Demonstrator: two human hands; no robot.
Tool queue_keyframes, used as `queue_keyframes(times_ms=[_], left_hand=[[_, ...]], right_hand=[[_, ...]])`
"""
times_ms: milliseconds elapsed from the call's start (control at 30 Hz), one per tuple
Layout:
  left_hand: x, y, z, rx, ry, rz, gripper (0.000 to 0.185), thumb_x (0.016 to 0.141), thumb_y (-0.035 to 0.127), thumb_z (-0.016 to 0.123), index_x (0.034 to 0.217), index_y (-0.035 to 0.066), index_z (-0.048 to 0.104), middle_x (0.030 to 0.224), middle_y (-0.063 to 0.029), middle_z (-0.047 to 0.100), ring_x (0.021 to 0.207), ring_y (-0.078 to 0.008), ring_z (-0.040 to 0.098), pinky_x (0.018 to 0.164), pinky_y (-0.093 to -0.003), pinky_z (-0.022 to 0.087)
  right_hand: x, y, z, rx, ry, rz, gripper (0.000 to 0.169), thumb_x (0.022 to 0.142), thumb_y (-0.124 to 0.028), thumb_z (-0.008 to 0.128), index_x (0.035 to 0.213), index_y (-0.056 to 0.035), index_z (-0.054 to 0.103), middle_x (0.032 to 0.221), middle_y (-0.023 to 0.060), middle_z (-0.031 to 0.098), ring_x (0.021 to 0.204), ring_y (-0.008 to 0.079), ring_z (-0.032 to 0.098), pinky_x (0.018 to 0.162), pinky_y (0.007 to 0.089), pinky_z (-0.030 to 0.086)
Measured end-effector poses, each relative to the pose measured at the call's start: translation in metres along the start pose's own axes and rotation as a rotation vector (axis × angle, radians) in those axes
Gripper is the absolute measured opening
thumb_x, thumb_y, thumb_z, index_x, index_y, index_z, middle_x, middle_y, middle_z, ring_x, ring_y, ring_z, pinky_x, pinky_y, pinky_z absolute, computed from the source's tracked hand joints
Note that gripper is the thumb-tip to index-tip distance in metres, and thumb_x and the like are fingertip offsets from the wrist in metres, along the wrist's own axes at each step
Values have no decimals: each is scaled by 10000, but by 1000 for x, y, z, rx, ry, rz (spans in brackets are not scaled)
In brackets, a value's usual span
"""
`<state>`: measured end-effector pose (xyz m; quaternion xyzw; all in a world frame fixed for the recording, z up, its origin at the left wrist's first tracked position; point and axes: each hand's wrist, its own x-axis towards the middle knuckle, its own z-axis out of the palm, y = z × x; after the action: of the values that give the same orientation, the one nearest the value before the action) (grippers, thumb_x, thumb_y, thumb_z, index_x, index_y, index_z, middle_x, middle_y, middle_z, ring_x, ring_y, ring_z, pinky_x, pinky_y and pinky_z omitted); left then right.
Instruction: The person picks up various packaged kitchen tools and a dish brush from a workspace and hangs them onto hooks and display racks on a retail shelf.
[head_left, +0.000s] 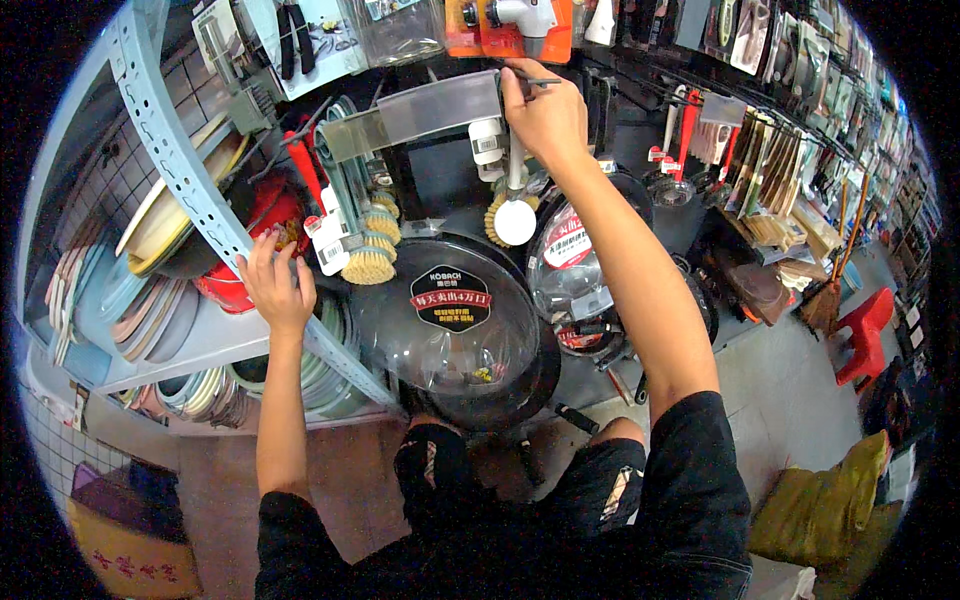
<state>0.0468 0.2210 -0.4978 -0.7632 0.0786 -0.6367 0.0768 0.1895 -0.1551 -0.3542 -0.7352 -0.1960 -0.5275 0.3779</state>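
Note:
My right hand (549, 112) is raised at a display hook, fingers curled around the upper end of a hanging scrub brush (515, 223). The brush has a grey handle, a round white back and pale bristles; its top end is hidden by my hand. A dark hook prong shows at my fingers, beside a clear plastic label strip (439, 105). My left hand (279, 289) holds nothing, its fingers apart in front of the pale blue perforated shelf post (176, 161). To its right, several bristle brushes (369, 262) with white tags hang in a row.
Lidded pans (450, 337) stand in front of my knees. Plates (157, 319) and bowls fill the blue shelf (217, 349) at left. Packaged utensils (517, 26) hang above. Wooden utensils (772, 169), a red stool (862, 337) and an olive sack (821, 506) are at right.

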Motion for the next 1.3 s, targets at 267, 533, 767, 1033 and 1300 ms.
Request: queue_keyframes(times_ms=[267,533,767,1033,1300], left_hand=[[-1,-2,2,-3,-2,5,272,813,106,707,1083,103,674,1344,-72,604,1345,-284,503,1193,-548,229],[1,1,4,-13,-23,-12,288,806,119,715,1089,122,669,1346,-62,591,1342,-288,499,1176,-556,255],[0,-2,-9,7,-61,-49,275,803,126,712,1076,110,684,1337,-74,584,1343,-299,495,1159,-575,286],[1,-3,-6,-27,-44,-33,274,794,120,712,1066,112,679,1333,-79,584,1336,-299,497,1152,-576,296],[-2,-6,-8,-79,-15,-31,277,777,105,715,1052,101,684,1309,-82,607,1321,-288,515,1183,-548,275]], right_hand=[[-30,10,-5,-105,-236,39,370,879,-324,703,1022,12,647,1030,248,697,1012,429,653,873,502,537],[-45,10,-27,-127,-157,-94,623,849,-300,755,1288,78,526,1172,298,622,1121,444,588,970,499,480],[-42,-66,-69,-9,-97,-618,812,684,-169,869,1378,-19,475,1360,188,517,1267,388,489,1070,495,396],[10,-75,-38,-128,-176,-726,505,740,-91,756,1223,-79,610,993,70,629,945,272,622,844,421,495],[17,-94,-39,-311,-166,-873,250,760,-105,700,991,-96,606,903,42,633,944,245,622,900,411,467]])
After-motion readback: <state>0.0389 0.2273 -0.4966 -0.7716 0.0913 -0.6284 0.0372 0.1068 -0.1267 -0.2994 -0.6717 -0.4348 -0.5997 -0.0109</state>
